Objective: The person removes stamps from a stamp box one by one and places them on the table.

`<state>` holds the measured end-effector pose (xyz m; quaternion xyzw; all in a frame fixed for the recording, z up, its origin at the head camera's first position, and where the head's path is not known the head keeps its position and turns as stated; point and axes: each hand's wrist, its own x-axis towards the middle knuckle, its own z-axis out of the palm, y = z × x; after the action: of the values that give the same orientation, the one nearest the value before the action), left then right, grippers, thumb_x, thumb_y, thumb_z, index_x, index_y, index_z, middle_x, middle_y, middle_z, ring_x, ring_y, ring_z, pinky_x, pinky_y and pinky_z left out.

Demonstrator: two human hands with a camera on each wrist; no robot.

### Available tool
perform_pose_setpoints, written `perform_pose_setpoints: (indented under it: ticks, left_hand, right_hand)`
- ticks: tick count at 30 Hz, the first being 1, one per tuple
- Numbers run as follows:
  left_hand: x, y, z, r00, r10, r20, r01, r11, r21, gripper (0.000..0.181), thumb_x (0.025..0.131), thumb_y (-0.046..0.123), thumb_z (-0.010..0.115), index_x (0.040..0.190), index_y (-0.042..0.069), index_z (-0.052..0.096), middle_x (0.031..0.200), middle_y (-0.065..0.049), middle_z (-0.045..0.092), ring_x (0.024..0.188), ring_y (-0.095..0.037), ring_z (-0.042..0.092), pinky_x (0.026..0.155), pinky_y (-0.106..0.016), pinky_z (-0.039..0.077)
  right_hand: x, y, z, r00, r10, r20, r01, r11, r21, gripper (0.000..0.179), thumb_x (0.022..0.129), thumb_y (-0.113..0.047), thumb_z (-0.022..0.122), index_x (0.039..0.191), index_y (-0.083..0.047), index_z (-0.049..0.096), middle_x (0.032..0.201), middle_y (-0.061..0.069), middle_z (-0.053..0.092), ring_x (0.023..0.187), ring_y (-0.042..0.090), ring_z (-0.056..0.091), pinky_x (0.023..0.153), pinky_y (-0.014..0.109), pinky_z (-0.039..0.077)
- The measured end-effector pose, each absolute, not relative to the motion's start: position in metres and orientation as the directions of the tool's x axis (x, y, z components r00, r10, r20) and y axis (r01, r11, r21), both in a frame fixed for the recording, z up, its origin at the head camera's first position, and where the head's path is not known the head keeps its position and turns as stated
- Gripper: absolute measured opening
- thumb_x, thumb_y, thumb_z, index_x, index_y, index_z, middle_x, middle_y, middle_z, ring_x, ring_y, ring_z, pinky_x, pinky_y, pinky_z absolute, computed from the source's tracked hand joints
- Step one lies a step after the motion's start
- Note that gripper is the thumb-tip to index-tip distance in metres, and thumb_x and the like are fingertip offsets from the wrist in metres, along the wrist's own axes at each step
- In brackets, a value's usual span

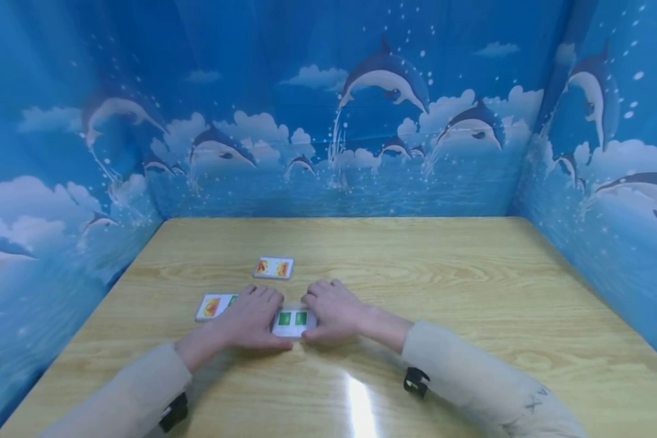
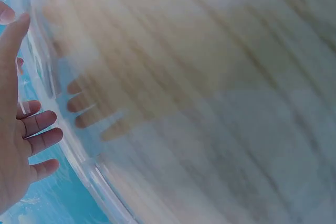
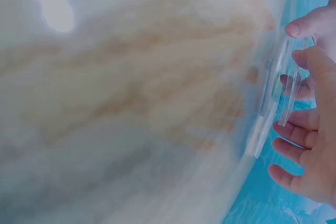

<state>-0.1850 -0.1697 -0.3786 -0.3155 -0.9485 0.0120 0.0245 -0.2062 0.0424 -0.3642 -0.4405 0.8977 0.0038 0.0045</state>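
Two hands, the left hand (image 1: 252, 317) and the right hand (image 1: 335, 309), bracket a small tile (image 1: 293, 319) just on the person's side of the middle of the counter (image 1: 443, 274). The right hand pinches the tile at its right end, thumb to the near edge and fingers to the far one, the lower fingers fanned loosely in its wrist view. The left hand curves about the opposite end with its thumb along the near edge; whether it truly pinches cannot be told. The step in hand looks like lifting or setting this tile, and the next move probably calls for level, matched pressure from both sides, since such smooth edges could slip. The tile is a flat rectangle, glossy and see-through at its rim, with two green squares (image 1: 285, 319) on a white face. Partly beneath the left hand's reach lies a second tile (image 1: 210, 307), showing an orange picture and a sliver of green; farther out, a third tile (image 1: 274, 268) bears two orange pictures. Pale, streaky wood grain runs across the shiny counter, which throws back a white glare (image 1: 360, 404). Beyond hangs a softly creased blue backdrop (image 1: 306, 182) printed with dolphins.
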Motion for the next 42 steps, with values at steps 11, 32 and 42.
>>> perform_pose_setpoints:
  ticks: [11,32,42]
  left_hand:
    - [-0.186,-0.174,-0.372,-0.82,0.564,0.101,0.566,0.824,-0.014,0.084,0.071,0.072,0.058,0.117,0.002,0.05,0.109,-0.012,0.056,0.107,-0.027,0.051,0.091,-0.048,0.039]
    - [-0.186,-0.171,-0.377,-0.791,0.611,-0.023,0.611,0.791,-0.029,0.071,0.075,0.071,0.054,0.108,0.008,0.052,0.097,-0.004,0.051,0.093,-0.021,0.048,0.085,-0.043,0.04]
    - [-0.187,-0.168,-0.375,-0.801,0.596,-0.06,0.598,0.8,-0.038,0.067,0.076,0.071,0.053,0.107,0.011,0.053,0.094,-0.001,0.049,0.09,-0.018,0.046,0.084,-0.041,0.04]
  right_hand:
    - [-0.217,0.054,-0.36,-0.621,-0.78,0.078,-0.781,0.624,0.016,0.068,0.075,-0.058,0.063,0.122,-0.009,0.057,0.11,0.003,0.054,0.105,0.018,0.046,0.09,0.035,0.038]
    - [-0.236,0.094,-0.364,-0.704,-0.704,0.089,-0.709,0.704,-0.04,0.07,0.071,-0.053,0.07,0.119,-0.003,0.058,0.105,0.005,0.055,0.1,0.02,0.048,0.09,0.037,0.039]
    - [-0.24,0.103,-0.366,-0.705,-0.705,0.075,-0.708,0.706,-0.024,0.071,0.073,-0.054,0.068,0.12,-0.002,0.056,0.107,0.006,0.053,0.103,0.021,0.047,0.091,0.038,0.038]
